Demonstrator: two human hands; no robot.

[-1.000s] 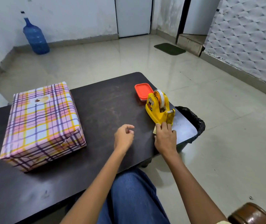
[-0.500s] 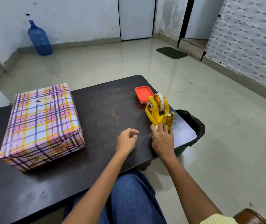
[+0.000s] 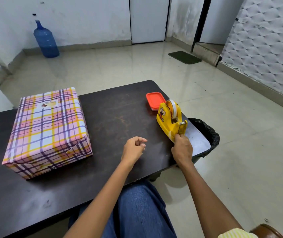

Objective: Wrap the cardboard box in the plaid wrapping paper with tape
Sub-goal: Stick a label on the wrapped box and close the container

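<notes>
Bright, soft, even light fills the room. Beyond the dark wooden desk (image 3: 103,121), the glossy pale tiled floor (image 3: 154,69) mirrors the white door (image 3: 148,19). Pale sheen washes the desk's near-left part and its right end beside the yellow plastic tape dispenser (image 3: 167,121). A soft shadow lies under the desk. Focus is sharp; straight lines bow at the frame edges.

Pink, yellow and purple plaid box (image 3: 48,127), yellow tape dispenser (image 3: 169,121), orange lid (image 3: 155,100), blue bottle (image 3: 46,40)

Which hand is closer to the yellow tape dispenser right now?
Right. The right hand grips the near end of the yellow tape dispenser; the left hand hangs loosely curled and empty off to the dispenser's left, apart from it.
</notes>
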